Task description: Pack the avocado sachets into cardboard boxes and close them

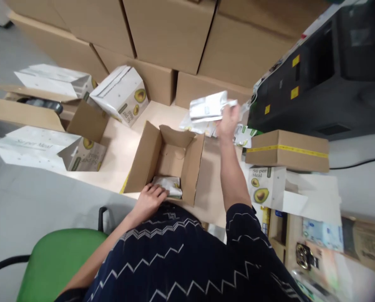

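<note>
An open cardboard box [149, 157] stands on the table [121, 142] right in front of me. My left hand [149, 199] rests on the box's near edge, fingers curled over it and touching a white pouch [170, 184] lying inside. My right hand [228, 121] is raised beyond the box, closed on a silvery white pouch [208, 107] held in the air. More pouches [200, 126] lie on the table just below that hand.
White avocado-print cartons [122, 94] [48, 153] [266, 186] lie around the table. A taped small box [286, 151] sits right, an open brown box [32, 111] left. Large cartons [171, 29] are stacked behind, a black machine [326, 71] at right, a green chair [58, 260] at left.
</note>
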### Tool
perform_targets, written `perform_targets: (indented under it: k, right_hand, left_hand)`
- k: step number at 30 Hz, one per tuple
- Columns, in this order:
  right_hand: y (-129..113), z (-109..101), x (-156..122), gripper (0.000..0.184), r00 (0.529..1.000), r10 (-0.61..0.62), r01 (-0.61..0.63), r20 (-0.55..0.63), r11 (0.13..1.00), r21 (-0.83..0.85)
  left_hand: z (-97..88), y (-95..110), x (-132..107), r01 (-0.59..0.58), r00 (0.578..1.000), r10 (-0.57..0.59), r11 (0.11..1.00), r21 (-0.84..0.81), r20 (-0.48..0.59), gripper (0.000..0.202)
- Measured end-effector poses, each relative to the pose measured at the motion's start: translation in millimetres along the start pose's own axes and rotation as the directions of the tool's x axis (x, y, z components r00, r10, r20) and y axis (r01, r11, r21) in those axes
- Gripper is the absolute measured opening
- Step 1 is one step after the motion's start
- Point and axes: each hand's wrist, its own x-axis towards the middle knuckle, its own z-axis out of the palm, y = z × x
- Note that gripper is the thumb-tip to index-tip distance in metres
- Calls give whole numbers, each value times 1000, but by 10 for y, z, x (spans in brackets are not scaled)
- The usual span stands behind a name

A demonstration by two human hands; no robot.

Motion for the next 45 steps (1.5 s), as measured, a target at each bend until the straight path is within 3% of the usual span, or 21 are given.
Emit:
perform_targets:
  k: [2,4,5,7,9,12,15,19,23,25,28,30,33,35,40,43,45]
  right_hand:
    - [-320,-270,-171,19,978,-77,109,-196,981,160]
    - [-663,-447,-402,13,956,-168,210,-242,965,158]
    - [-825,-483,-537,13,960,-206,233,-189,964,130]
    - [-1080,-430,-829,14,972,-235,232,32,970,71]
    - [-1190,-222,-1112,14,924,-192,198,330,980,16]
    - [-1075,237,-1431,17,727,-12,196,686,962,-190]
    - [-835,627,-1585,24,496,207,330,843,854,-403]
    - [-738,855,-1649,27,284,353,502,891,737,-452]
    - [-828,905,-1691,29,69,550,664,832,597,-450]
    - [-855,911,-1702,28,-11,576,726,817,567,-390]
    - [-865,900,-1694,30,-111,513,759,851,597,-261]
    - [-860,881,-1684,32,-130,493,753,860,613,-237]
    - [-848,841,-1681,33,-107,511,714,853,636,-292]
    - [-847,802,-1680,34,-74,528,687,846,642,-341]
    - [-898,653,-1621,42,67,493,599,867,675,-431]
    - [-914,583,-1584,42,91,455,589,886,693,-416]
    - [-897,572,-1589,40,77,467,601,881,683,-415]
  left_hand:
    - [-37,18,27,31,997,-29,999,-26,66,31]
    - [-48,35,47,61,992,-57,997,-37,114,36]
    - [-46,43,53,73,989,-68,997,-36,128,37]
    - [-30,53,60,86,987,-82,996,-26,140,40]
    - [-8,57,60,84,987,-81,996,-19,142,41]
    - [14,56,58,68,988,-66,998,-9,140,42]
    - [14,65,60,63,989,-63,998,5,134,40]
    - [-2,93,61,71,992,-73,997,28,104,38]
    - [-1,94,60,90,992,-94,995,47,85,38]
    - [8,82,60,103,991,-107,993,51,82,38]
    - [9,71,67,102,989,-107,993,52,98,42]
    - [-11,78,81,115,984,-122,992,55,130,45]
    - [-70,106,120,187,965,-197,980,74,175,51]
    - [-113,123,151,228,954,-240,970,83,181,59]
    - [-154,100,218,241,954,-250,968,71,167,76]
    - [-129,48,257,192,968,-199,980,54,156,79]
    - [-104,14,284,162,972,-166,986,34,169,77]
